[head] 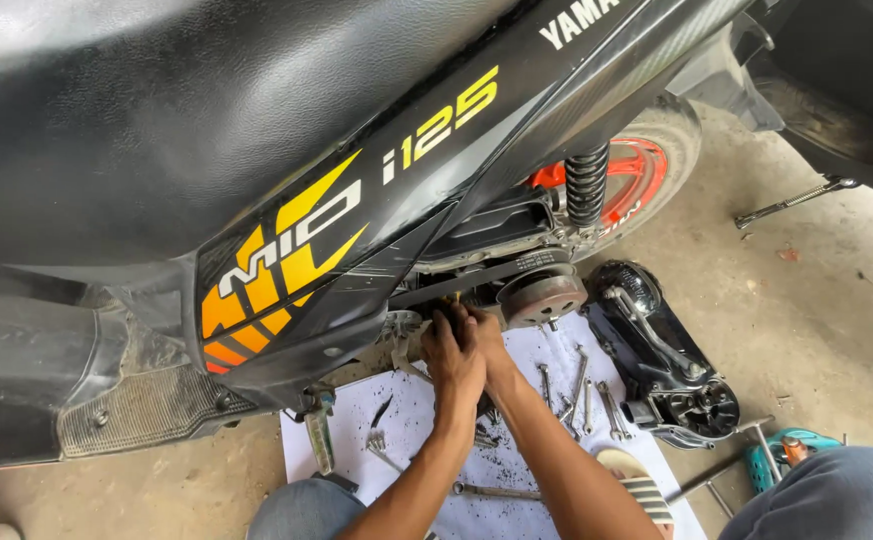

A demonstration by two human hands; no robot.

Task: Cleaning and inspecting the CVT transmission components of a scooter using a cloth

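Concrete floor (pixel 817 300) with white sheet (pixel 557 480), wrenches (pixel 582 385), probably an engine cover (pixel 662 365).

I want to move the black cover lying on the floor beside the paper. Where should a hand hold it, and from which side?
Probably grip the black cover by its long outer edge, coming from the open-floor side on the right; its narrow end points toward the rear wheel, and wrenches crowd its left side.

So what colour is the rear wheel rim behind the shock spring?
Orange-red rear wheel rim, behind the black shock spring; head view.
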